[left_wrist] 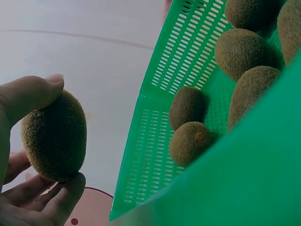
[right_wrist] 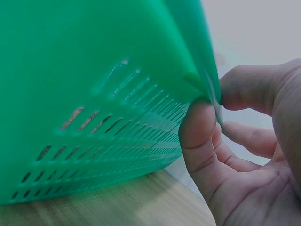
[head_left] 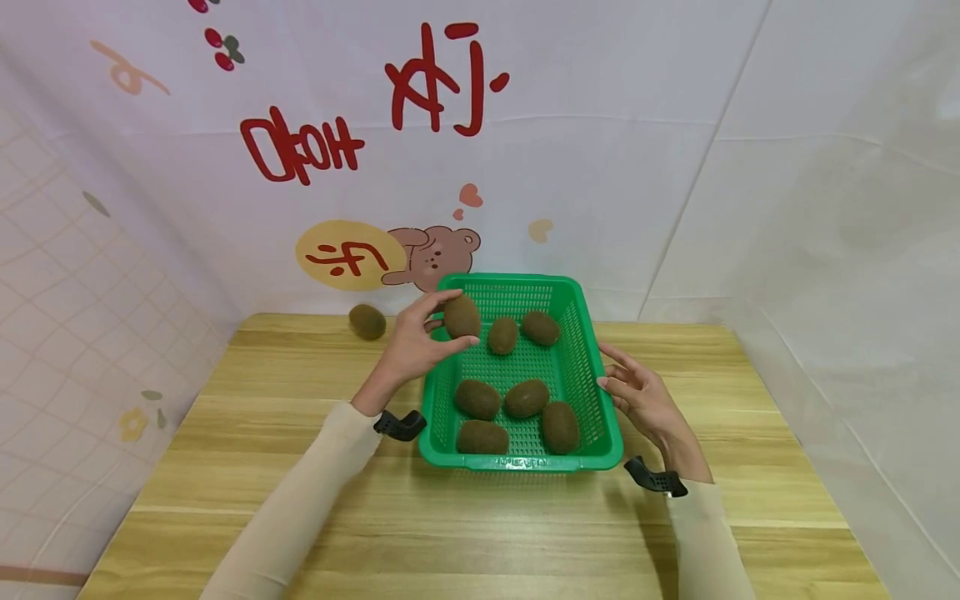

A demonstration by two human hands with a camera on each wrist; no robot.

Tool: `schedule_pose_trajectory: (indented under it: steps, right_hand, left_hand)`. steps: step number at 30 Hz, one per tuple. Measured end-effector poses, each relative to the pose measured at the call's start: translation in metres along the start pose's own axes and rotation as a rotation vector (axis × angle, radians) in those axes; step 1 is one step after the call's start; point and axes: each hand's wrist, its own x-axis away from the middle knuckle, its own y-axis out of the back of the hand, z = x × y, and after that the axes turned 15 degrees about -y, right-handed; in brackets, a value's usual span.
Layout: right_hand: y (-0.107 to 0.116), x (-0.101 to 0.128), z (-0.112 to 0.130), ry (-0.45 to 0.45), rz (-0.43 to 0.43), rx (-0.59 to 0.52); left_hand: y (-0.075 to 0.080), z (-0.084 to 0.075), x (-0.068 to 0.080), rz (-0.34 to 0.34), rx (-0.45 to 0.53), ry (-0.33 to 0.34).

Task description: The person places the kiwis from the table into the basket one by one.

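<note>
The right hand (head_left: 647, 398) is resting against the right side of the green basket (head_left: 588, 350), near the front. In the right wrist view its thumb (right_wrist: 200, 141) and a finger are pinching the thin rim, so this hand is grasping the basket and keeping it in place.

The basket is sitting on the wooden counter (head_left: 300, 500), straight ahead between the two arms. Four kiwis are lying in its near half, close together; the nearest (head_left: 483, 437) is lying sideways. Two more are lying in the far half, and one of them (head_left: 502, 335) is standing more on end.

The left hand (head_left: 415, 342) is hanging over the far left corner of the basket. Its fingers (left_wrist: 61, 200) and thumb are gripping one kiwi (head_left: 462, 316) by its two ends. That kiwi is in the air, just above the rim, with its long side pointing up and down. The open part of the basket is lying just to the right of it and a little lower. The left hand is the nearer one to that spot.

One last kiwi (head_left: 367, 321) is lying alone on the counter by the back wall, to the left of the basket, well apart from both hands.
</note>
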Motion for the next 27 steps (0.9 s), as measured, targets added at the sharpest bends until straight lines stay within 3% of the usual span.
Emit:
schedule_pose_trajectory:
  steps: [1, 8, 20, 27]
  right_hand:
    - [0.0, 0.0, 0.0, -0.002, -0.002, 0.0]
    - [-0.002, 0.0, 0.001, -0.005, 0.002, -0.005]
    - [-0.002, 0.001, 0.002, -0.004, 0.001, 0.004]
    - [-0.001, 0.001, 0.002, -0.006, -0.005, 0.004]
  left_hand:
    - [-0.001, -0.001, 0.0, 0.007, -0.003, -0.002]
    - [-0.005, 0.035, -0.001, 0.041, -0.056, -0.001]
    - [0.005, 0.03, -0.002, 0.014, -0.111, 0.028]
    - [0.016, 0.032, -0.001, 0.009, -0.215, 0.026]
